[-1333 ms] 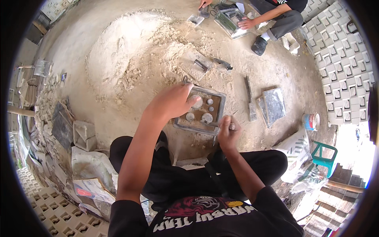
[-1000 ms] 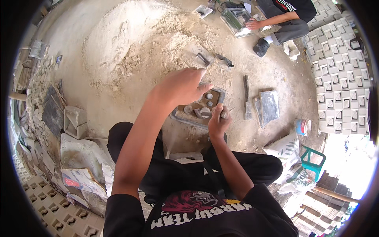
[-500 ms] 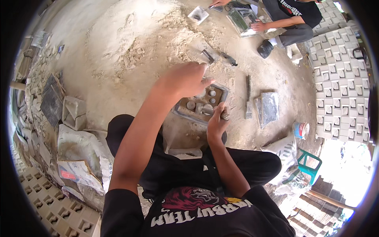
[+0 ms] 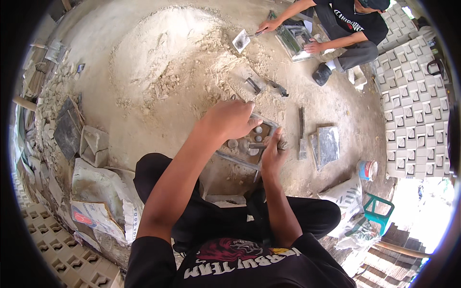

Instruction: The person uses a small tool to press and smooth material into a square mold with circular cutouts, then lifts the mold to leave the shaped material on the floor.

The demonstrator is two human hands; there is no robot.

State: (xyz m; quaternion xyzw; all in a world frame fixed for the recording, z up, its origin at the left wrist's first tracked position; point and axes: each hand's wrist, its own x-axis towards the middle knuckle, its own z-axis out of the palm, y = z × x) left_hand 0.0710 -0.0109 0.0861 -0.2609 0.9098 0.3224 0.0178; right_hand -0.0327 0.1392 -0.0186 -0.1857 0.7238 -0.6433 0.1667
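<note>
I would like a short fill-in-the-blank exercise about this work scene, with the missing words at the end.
1. The right hand, not the ____ one, grips the tool.
2. Inside the frame, the small grey pieces look ____, not square.
3. The plastic stool is ____ in colour.
4. The co-worker wears a mostly ____ shirt.

Missing words: left; round; green; black.

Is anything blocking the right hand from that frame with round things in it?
Nothing visible: the right hand is beside the frame, holding a tool over it. The left hand hides part of the frame.
</note>
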